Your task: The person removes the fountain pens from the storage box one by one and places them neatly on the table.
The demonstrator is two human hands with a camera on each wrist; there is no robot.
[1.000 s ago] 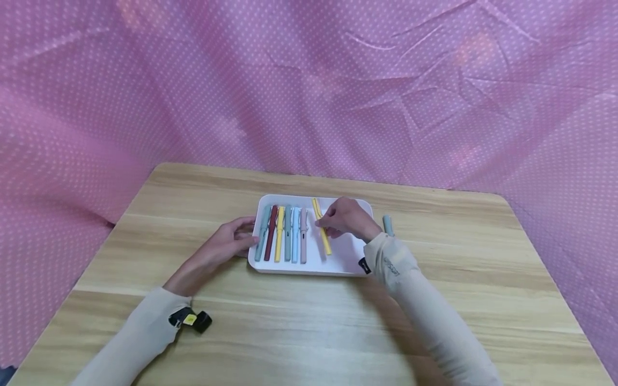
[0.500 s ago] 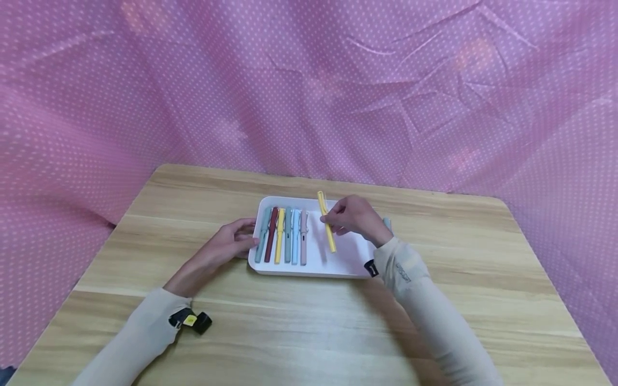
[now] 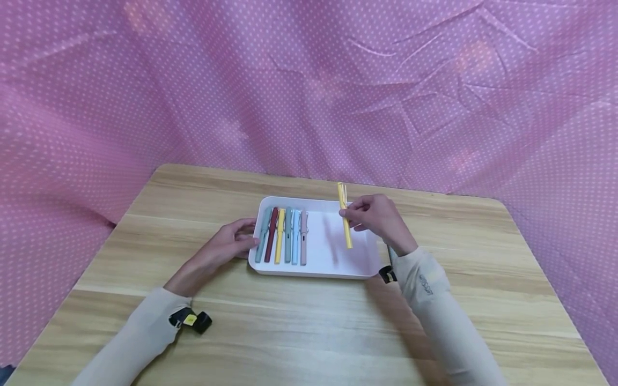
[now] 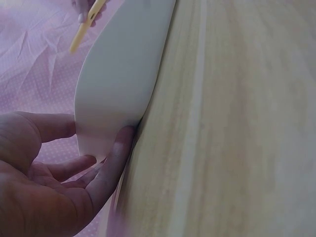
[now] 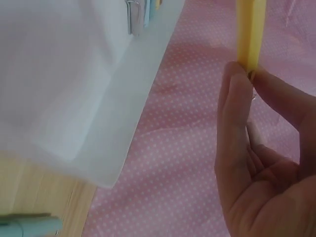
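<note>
A slim yellow plastic pen (image 3: 345,215) shows against the plain white plastic tray (image 3: 333,260), pale wood-grain table (image 3: 299,321) and pink white-dotted cloth backdrop (image 3: 309,86).

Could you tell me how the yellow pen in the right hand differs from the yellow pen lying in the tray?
The held yellow pen is lifted above the white tray, pinched by the right hand; the tray's yellow pen lies flat in a row of pens, untouched. The held one stands alone. Both look alike in colour and shape.
</note>
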